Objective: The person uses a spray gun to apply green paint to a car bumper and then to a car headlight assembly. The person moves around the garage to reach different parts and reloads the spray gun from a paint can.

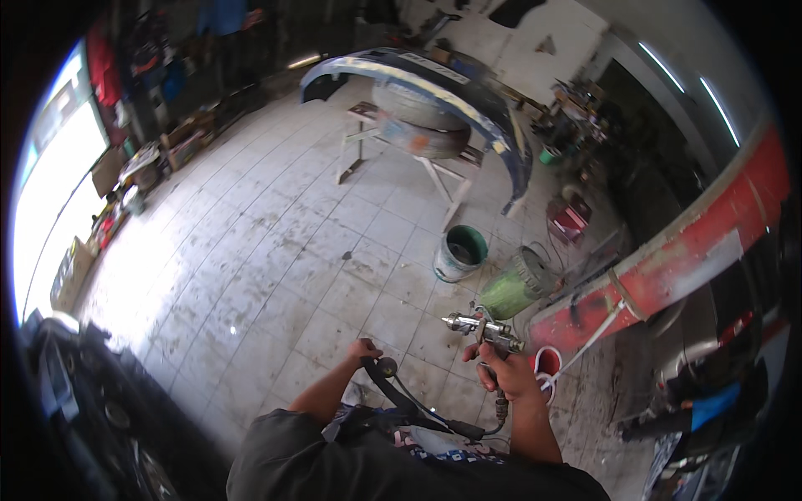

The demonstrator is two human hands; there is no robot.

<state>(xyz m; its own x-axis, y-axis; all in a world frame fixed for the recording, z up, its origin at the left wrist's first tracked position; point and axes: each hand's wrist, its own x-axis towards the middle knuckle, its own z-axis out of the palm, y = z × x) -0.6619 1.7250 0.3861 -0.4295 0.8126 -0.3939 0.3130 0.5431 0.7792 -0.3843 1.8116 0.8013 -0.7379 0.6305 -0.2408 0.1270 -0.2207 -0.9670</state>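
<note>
Right hand (513, 372) curls round the grip of the metal spray gun (494, 332), near right, rigid and probably weighty, best held there, while the left hand (360, 350) clasps the bendy-looking black hose (389, 391).

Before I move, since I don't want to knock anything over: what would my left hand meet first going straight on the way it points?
Probably the white-and-green bucket, ahead and to the right on the tiled floor; depth is unclear, so your left hand may pass above it.
</note>
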